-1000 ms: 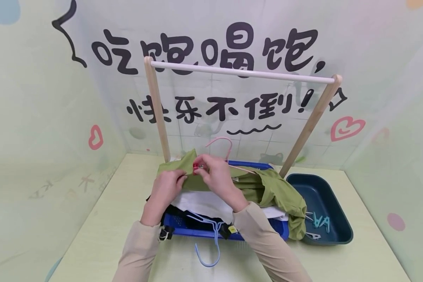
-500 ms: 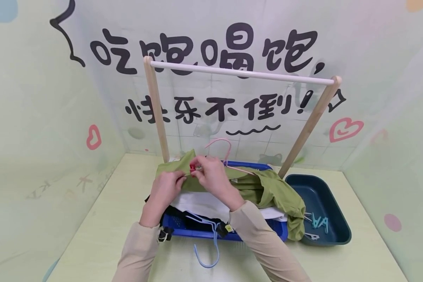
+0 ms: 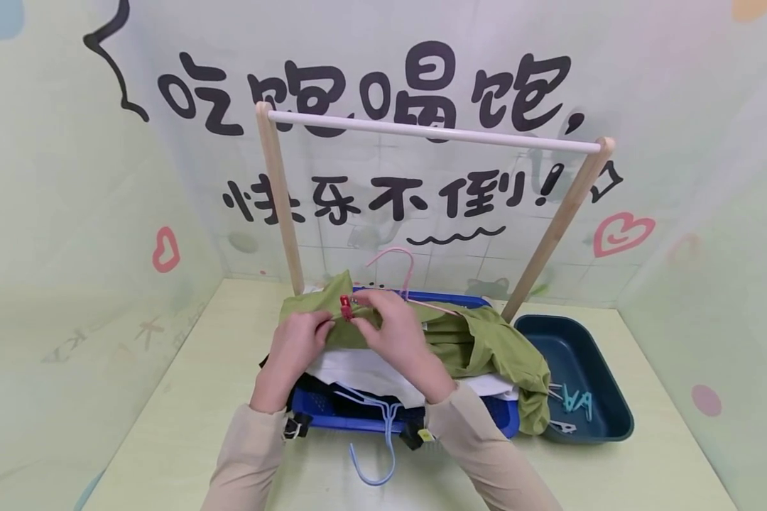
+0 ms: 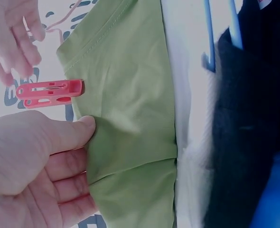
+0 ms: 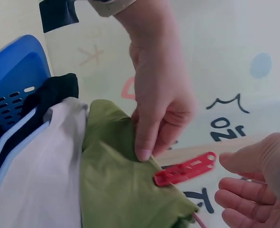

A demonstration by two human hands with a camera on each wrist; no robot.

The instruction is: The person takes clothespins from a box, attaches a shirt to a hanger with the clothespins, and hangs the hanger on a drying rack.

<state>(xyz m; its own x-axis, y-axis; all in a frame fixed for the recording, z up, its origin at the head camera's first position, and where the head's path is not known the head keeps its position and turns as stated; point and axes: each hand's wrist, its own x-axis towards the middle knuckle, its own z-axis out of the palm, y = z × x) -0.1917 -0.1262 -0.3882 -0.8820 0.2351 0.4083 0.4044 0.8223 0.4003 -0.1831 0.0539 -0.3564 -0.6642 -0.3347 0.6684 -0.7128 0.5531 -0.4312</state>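
A green shirt (image 3: 498, 333) on a pink hanger (image 3: 412, 270) lies over the other clothes. My left hand (image 3: 296, 342) pinches the shirt's edge between thumb and fingers. Just beside that thumb, a red clothespin (image 4: 50, 91) is clipped onto the same edge, its handles sticking outward. My right hand (image 3: 398, 333) is off the clothespin, thumb and fingers spread around its handle end with a small gap, as the right wrist view shows. Beneath the shirt lies a white garment (image 3: 358, 365), with black cloth (image 4: 244, 128) under it.
The clothes rest on a blue basket (image 3: 351, 424), where a blue hanger (image 3: 393, 454) hangs over the front. A rack with a white rod (image 3: 434, 133) rises behind. To the right, a dark bin (image 3: 569, 337) holds several clothespins (image 3: 577, 403), and a shirt sleeve (image 3: 535, 411) droops beside it.
The right hand held the red clothespin at the shirt edge; its fingers have now let go and drawn slightly right, leaving the clothespin clipped. The left hand keeps its pinch.
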